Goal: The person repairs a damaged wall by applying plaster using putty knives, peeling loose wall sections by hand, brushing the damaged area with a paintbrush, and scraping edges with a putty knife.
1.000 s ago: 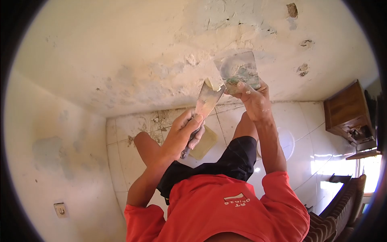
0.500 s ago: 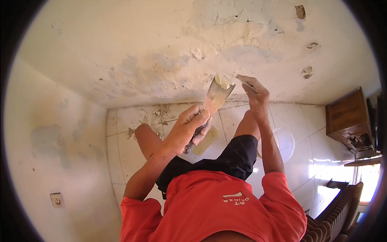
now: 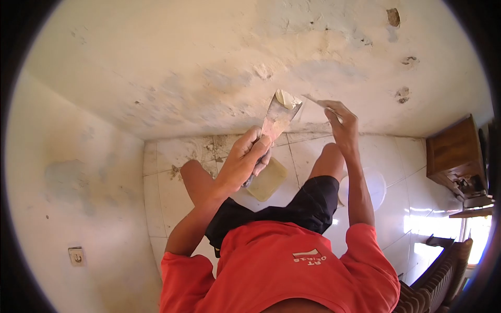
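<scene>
My left hand (image 3: 249,156) is wrapped round the handle of a wide putty knife (image 3: 276,121), its blade pointing up toward the wall. A lump of pale putty (image 3: 286,99) sits on the blade's end. To the right, my right hand (image 3: 344,125) grips a thin flat scraper (image 3: 314,100), seen nearly edge-on. The scraper's tip is close to the putty-loaded end of the knife; whether they touch I cannot tell. In front of both hands rises the patchy, peeling wall (image 3: 209,94).
On the tiled floor between my legs lies a yellowish rectangular container (image 3: 269,180). A round white lid or tub (image 3: 377,190) is beside my right leg. A wooden cabinet (image 3: 451,151) stands right, a striped chair (image 3: 438,276) lower right. The left wall has a socket (image 3: 76,256).
My right hand has turned and shifted slightly right, so the scraper now points left toward the knife. The left hand keeps its grip on the putty knife. The view has shifted a little.
</scene>
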`<state>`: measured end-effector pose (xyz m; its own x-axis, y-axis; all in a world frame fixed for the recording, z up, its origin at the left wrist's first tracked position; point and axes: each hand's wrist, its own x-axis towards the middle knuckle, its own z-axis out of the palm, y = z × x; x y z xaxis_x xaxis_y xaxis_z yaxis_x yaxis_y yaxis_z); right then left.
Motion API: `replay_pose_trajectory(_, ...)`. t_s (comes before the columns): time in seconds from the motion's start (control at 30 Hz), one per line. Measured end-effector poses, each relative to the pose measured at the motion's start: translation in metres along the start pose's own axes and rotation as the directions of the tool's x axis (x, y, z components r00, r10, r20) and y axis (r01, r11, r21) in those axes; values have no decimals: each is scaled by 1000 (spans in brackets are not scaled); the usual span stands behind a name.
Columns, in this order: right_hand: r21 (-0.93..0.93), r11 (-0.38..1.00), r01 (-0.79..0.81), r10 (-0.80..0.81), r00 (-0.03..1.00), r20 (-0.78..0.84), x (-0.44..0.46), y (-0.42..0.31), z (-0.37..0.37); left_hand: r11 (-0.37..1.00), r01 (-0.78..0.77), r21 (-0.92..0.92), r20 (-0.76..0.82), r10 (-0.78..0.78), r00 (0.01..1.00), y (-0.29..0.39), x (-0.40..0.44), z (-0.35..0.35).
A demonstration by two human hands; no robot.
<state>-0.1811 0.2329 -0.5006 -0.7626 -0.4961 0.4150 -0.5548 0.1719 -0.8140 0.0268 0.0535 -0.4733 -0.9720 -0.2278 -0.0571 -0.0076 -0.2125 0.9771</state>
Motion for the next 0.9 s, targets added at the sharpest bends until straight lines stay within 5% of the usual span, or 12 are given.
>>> replay_pose_trajectory(0.07, 127, 992, -11, 17, 999, -40, -12, -9, -2, 965, -105, 241, -68, 124, 990, -9, 11, -9)
replay_pose_trajectory(0.1, 497, 829, -255, 239, 966, 98, -22, -25, -5, 871, -170, 460, -103, 243, 964, -13, 15, -14)
replay_pose_trajectory(0.13, 745, 480, -462, 375, 877, 301, -34, -38, -4, 863, -171, 475, -85, 238, 967, -13, 16, -17)
replay_pose_trajectory(0.2, 790, 319, -523, 504, 800, 326, -45, -59, 8, 125, -359, 925, 198, 649, 735, -8, 29, -15)
replay_pose_trajectory(0.3, 872, 158, -463, 447, 821, 355, -44, -60, -2, -322, -273, 907, 422, 682, 597, -1, 37, -30)
replay_pose_trajectory(0.37, 823, 17, -568, 298, 788, 538, -43, -62, -10, -433, -281, 857, 509, 620, 597, 20, 37, -41)
replay_pose_trajectory(0.47, 863, -43, -503, 241, 834, 497, -28, -59, -26, -624, -222, 749, 620, 541, 568, 63, 49, -49)
replay_pose_trajectory(0.6, 929, 370, 23, 234, 965, -117, 27, -53, -71, -535, -261, 804, 593, 684, 425, 117, 90, -77)
replay_pose_trajectory(0.7, 578, 745, 333, 104, 798, -593, 84, -34, -97, -16, -274, 962, 153, 860, 487, 168, 131, -97)
replay_pose_trajectory(0.77, 212, 931, 296, -48, 676, -735, 115, -30, -106, 61, -354, 933, 111, 888, 446, 193, 160, -103)
replay_pose_trajectory(0.8, 211, 931, 299, -48, 670, -741, 127, -32, -107, 143, -424, 894, 47, 912, 407, 200, 168, -104)
replay_pose_trajectory(0.9, -338, 934, 119, -351, 488, -799, 150, -37, -105, 149, -406, 901, 27, 918, 396, 203, 178, -112)
